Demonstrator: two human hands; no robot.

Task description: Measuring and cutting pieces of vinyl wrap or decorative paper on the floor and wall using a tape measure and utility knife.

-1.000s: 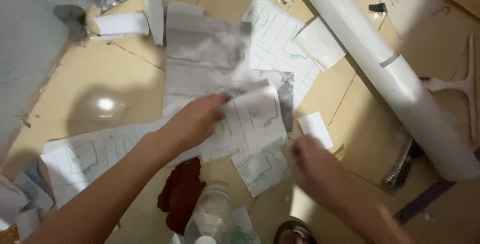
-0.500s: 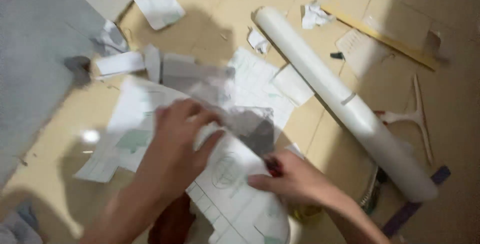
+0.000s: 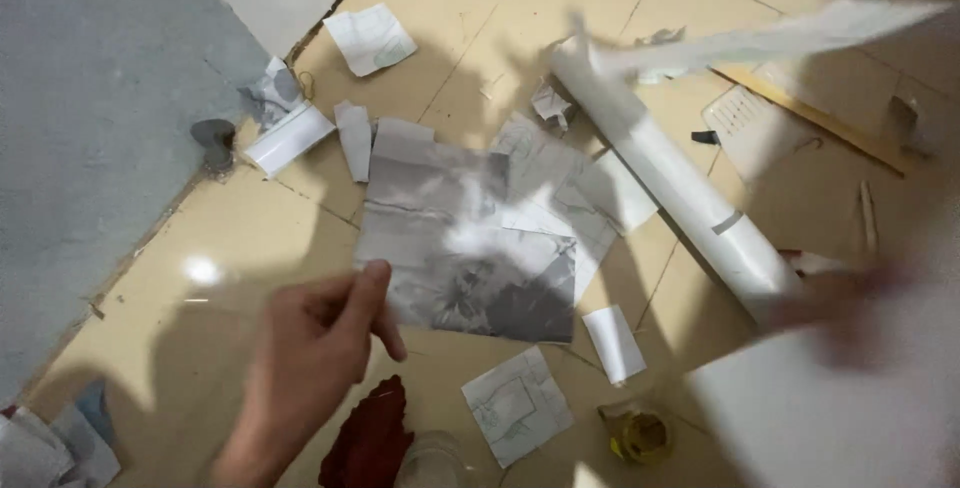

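Left hand (image 3: pixel 315 358) hovers open-fingered over a grey print (image 3: pixel 470 248) on the floor (image 3: pixel 250 238) — right hand (image 3: pixel 850 298) blurred, grip unclear.

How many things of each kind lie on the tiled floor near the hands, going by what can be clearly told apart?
Large grey printed paper sheet: 1
Long white rolled paper tube: 1
Small white paper scraps, such as: 3 clearly separate, more overlap
Long wooden strip: 1
Dark red cloth piece: 1
Small round yellow-filled jar: 1
Total: 8

The left hand hovers beside the sheet.
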